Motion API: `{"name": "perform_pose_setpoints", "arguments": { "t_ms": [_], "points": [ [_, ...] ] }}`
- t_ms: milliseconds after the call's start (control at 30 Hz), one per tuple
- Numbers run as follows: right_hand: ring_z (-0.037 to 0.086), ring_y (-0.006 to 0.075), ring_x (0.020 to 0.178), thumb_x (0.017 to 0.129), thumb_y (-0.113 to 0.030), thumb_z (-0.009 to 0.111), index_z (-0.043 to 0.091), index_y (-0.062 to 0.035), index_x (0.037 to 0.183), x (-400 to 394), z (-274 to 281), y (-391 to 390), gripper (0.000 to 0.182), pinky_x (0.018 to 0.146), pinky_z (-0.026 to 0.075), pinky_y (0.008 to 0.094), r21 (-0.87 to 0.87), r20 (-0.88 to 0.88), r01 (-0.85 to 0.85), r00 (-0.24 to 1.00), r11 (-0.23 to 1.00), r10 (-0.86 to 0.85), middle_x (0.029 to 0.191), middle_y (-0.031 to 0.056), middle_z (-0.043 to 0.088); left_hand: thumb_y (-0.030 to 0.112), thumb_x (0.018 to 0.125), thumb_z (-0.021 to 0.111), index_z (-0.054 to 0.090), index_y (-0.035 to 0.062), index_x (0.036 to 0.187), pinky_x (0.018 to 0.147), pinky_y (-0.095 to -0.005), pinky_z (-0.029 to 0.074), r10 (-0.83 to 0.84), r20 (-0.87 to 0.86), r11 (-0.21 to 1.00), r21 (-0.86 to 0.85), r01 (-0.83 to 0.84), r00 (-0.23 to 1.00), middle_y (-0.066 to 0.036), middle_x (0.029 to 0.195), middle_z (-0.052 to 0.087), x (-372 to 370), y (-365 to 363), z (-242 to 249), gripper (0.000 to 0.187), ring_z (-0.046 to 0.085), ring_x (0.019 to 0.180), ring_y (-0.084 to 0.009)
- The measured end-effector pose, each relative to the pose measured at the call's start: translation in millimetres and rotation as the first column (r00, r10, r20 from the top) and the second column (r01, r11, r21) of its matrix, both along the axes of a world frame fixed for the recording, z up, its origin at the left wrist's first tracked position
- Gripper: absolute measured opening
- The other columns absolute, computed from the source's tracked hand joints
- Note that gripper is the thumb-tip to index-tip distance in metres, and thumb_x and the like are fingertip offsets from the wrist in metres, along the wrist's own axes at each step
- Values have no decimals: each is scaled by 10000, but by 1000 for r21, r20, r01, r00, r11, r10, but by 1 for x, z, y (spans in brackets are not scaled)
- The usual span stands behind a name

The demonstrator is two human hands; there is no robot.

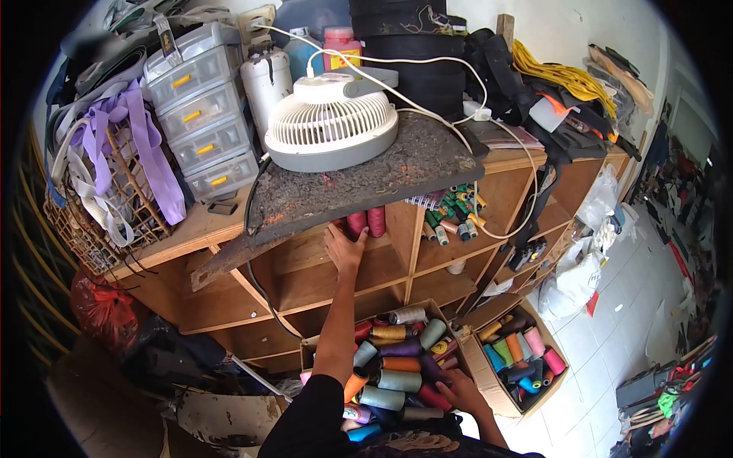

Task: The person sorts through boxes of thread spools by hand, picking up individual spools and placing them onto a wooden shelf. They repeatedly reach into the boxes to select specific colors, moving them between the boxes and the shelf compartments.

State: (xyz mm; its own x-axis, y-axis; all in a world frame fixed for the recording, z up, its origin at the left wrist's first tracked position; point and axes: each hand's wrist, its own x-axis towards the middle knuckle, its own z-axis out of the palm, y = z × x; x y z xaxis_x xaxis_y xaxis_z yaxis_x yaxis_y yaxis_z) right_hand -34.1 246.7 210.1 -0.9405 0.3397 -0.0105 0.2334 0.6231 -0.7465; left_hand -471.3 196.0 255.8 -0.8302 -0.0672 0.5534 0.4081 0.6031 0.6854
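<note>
My left hand point(343, 248) reaches into an upper compartment of the wooden shelf point(305, 267), its fingers closed round a dark red thread spool point(356, 223). Another dark red spool point(376, 221) stands upright just to the right of it. Lower down, my right hand point(458, 393) rests over the right side of a cardboard box point(437, 307) full of large thread spools. Its fingers are bent at a dark red spool point(434, 397); whether they grip it is unclear. Grey, purple, orange and brown spools lie around it in the box.
A white fan point(332, 122) stands on a dark board point(366, 172) overhanging the shelf. Small spools point(456, 210) fill a compartment to the right. A second box point(527, 351) holds coloured spools. Plastic drawers point(202, 114) and a wicker basket point(114, 191) are at left; a white cable point(527, 191) hangs down.
</note>
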Motion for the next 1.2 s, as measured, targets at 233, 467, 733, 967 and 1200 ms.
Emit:
{"name": "perform_pose_setpoints", "arguments": {
  "t_ms": [233,467,733,967,1200],
  "points": [
    [601,374,1012,900,-287,637,583,7,1180,-2,-2,1,410,868,492,412,-28,3,0,1000,1000,0,1093,226,606,278,750,680,476,24,1111,812,-506,403,-91,-79,995,30,94,993,-154,951,516,-7,-1,-9,486,527,950,-368],
    [595,380,1025,898,-292,640,582,9,1182,-2,-1,0,418,887,483,418,-28,13,1,1000,1000,-1,1109,235,603,155,783,626,507,-4,1093,775,-474,444,-182,-122,967,155,200,976,-172,926,542,-12,-5,-14,368,560,877,-376],
    [602,390,1017,896,-281,641,584,10,1179,-1,1,0,410,885,486,423,-36,3,0,1000,999,0,1105,242,610,47,817,603,573,-27,964,683,-362,526,-321,-148,896,274,350,936,-154,805,664,-28,-5,-31,167,673,732,-267],
    [604,391,1018,893,-277,645,591,21,1163,-2,-1,-1,406,885,486,424,-30,-10,3,1000,1000,-3,1100,246,613,24,743,698,587,-19,914,643,-301,539,-360,-70,866,347,361,930,-113,744,675,-19,-7,-26,208,663,660,-165],
    [602,388,1025,893,-286,646,590,22,1166,-3,0,-2,416,890,484,423,-19,0,1,1000,1000,-1,1100,246,614,71,742,742,617,-23,882,656,-336,544,-332,-82,898,278,341,940,-135,776,671,-20,-6,-28,210,679,688,-228]
  ]
}}
